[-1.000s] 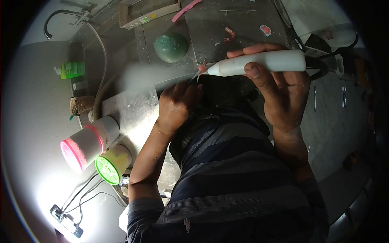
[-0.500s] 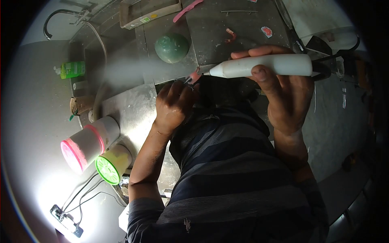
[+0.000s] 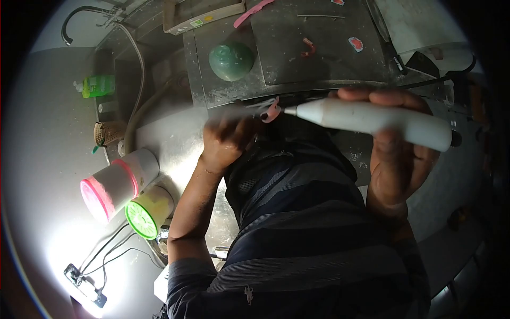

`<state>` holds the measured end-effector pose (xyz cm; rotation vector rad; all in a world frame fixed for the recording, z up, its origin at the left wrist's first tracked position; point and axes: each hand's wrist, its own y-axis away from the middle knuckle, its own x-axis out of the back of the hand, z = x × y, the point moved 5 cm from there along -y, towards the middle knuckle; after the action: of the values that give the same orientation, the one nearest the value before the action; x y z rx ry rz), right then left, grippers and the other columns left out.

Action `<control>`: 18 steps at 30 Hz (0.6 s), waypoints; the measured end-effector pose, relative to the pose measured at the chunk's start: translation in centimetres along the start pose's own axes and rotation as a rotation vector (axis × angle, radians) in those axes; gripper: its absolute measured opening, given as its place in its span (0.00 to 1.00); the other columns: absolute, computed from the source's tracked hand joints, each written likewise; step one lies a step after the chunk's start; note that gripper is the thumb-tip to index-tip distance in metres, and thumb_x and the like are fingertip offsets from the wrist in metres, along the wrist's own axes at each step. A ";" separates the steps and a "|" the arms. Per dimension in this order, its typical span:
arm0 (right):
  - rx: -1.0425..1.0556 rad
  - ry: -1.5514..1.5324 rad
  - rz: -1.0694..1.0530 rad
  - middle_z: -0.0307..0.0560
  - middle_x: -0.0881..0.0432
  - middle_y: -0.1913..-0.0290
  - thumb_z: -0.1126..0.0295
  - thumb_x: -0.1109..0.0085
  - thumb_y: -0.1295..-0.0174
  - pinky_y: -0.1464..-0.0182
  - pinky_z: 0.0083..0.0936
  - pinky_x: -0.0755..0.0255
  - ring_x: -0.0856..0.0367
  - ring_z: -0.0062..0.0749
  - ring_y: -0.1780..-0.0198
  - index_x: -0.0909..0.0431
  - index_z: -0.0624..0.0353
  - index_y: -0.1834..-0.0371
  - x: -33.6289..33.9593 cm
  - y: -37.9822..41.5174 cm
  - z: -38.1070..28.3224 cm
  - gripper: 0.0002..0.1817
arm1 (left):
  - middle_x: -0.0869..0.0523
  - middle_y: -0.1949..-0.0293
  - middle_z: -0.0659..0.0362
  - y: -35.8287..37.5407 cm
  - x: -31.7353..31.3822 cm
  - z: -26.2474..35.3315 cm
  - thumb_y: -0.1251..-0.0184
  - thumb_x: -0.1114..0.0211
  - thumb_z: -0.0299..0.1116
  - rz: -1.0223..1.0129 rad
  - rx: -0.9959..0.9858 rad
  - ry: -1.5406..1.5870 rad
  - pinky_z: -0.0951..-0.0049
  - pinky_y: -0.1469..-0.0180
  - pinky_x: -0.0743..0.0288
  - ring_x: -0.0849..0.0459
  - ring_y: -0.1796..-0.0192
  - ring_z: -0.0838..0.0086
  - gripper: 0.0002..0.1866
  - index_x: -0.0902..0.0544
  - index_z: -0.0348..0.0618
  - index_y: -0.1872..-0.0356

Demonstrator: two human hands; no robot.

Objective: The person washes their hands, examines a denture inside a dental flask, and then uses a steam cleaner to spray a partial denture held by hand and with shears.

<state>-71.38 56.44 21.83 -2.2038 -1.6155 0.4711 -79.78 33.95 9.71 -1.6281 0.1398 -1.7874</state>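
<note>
My left hand (image 3: 226, 141) is closed, fingers pinched around the near side of a small pink denture piece (image 3: 272, 111). Thin pale prongs or streaks cross beside that piece, too blurred to make out. My right hand (image 3: 396, 154) wraps round a white pen-shaped handpiece (image 3: 377, 121) with a narrow metal nozzle. Its tip points left, just short of the pink piece. A streak of white mist (image 3: 175, 114) spreads leftward past my left hand. Beyond the hands, a green rubber bowl (image 3: 231, 61) rests on the metal bench (image 3: 223, 94).
A pink spatula (image 3: 254, 13), a pink arch-shaped piece (image 3: 308, 47) and a tray (image 3: 204, 18) lie at the back. Left are a tap (image 3: 66, 37), a green soap bottle (image 3: 99, 86), a pink-lidded tub (image 3: 95, 199) and a green-lidded tub (image 3: 142, 219). A power strip (image 3: 85, 284) glares below.
The handpiece has tilted, its rear end lower, and shifted right and down with my right hand. The pink piece sits slightly lower and to the right. The mist now slants downward left.
</note>
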 end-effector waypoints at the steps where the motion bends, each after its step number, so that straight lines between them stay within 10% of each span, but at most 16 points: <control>1: -0.005 0.062 0.029 0.69 0.18 0.56 0.66 0.43 0.32 0.49 0.43 0.16 0.15 0.52 0.51 0.30 0.75 0.48 0.4 -0.1 -0.1 0.20 | 0.15 0.64 0.51 -0.5 0.4 -0.2 0.58 0.24 0.28 0.004 -0.001 0.003 0.64 0.70 0.21 0.15 0.67 0.60 0.16 0.17 0.44 0.64; 18: 0.019 0.092 -0.002 0.64 0.17 0.57 0.73 0.42 0.34 0.52 0.41 0.15 0.14 0.49 0.55 0.26 0.75 0.53 0.5 0.7 0.1 0.13 | 0.19 0.69 0.63 -6.9 9.3 -1.4 0.43 0.34 0.30 -0.318 -0.454 -0.545 0.75 0.60 0.31 0.20 0.70 0.80 0.05 0.16 0.48 0.65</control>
<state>-70.70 56.74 21.37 -2.1768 -1.5599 0.3771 -83.56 33.44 20.77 -2.5277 0.0347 -1.5272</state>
